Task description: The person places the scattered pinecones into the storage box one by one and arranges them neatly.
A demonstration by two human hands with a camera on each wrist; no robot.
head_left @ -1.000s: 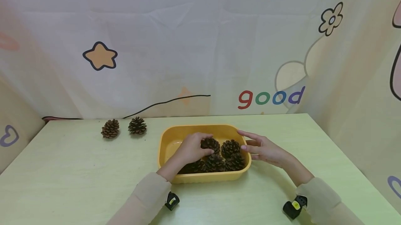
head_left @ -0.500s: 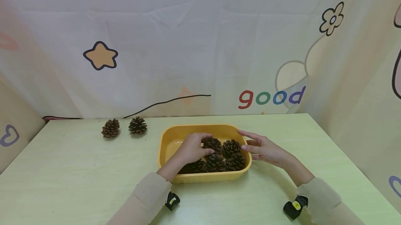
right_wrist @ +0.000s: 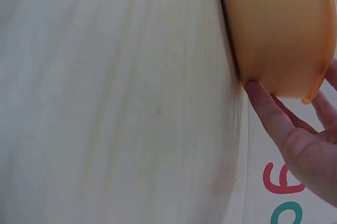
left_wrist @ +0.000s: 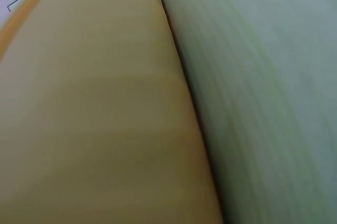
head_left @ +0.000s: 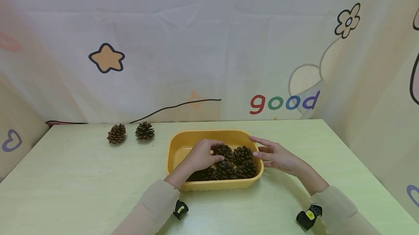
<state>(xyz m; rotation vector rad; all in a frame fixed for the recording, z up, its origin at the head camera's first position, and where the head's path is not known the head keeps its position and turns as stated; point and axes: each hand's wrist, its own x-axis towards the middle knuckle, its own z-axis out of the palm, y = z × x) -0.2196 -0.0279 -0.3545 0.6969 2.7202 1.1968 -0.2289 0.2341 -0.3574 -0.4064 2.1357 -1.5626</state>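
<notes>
At lower centre of the frame, the left hand (head_left: 199, 156) curls its fingers around a brown, scaly pinecone (head_left: 223, 151) inside the yellow tub (head_left: 209, 185) on the desk (head_left: 82, 176). The right hand (head_left: 278, 156), fingers relaxed, touches the tub's right rim. Farther left lie two pinecones (head_left: 116, 134).

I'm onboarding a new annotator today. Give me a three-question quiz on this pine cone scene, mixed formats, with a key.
1. True or false: the left hand grips a pine cone inside the yellow tub.
2. How many loose cones lie on the table outside the tub?
3. The right hand rests: A) in the tub, B) against the tub's right end, C) on a loose cone.

Key: 1 true; 2 two; 3 B.
</notes>
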